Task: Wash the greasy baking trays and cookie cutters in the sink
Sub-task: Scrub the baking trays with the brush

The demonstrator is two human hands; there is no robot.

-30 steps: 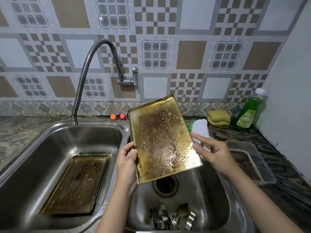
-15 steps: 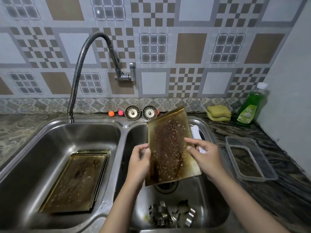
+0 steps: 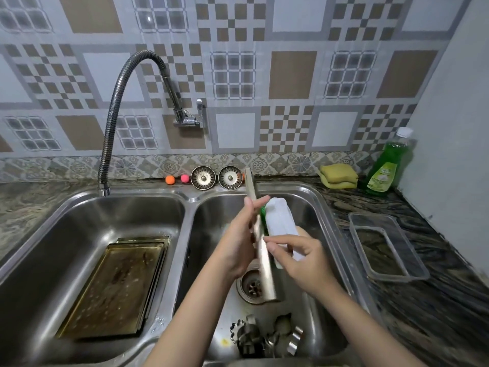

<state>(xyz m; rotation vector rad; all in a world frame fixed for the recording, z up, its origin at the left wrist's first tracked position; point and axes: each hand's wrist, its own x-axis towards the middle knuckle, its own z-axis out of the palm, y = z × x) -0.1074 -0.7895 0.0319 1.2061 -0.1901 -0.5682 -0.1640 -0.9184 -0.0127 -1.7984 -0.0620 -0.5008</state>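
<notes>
The baking tray is held edge-on over the right basin, the left hand flat against its back with fingers nearly straight, the right hand curled on its near face beside a white scrubber — likely so grease drains toward the drain. Whether the right hand grips the scrubber too cannot be told. At 9 o'clock, stacked trays wait in the left basin. At 6 o'clock, cookie cutters lie heaped, their count unclear. The tray's soiled face is hidden.
</notes>
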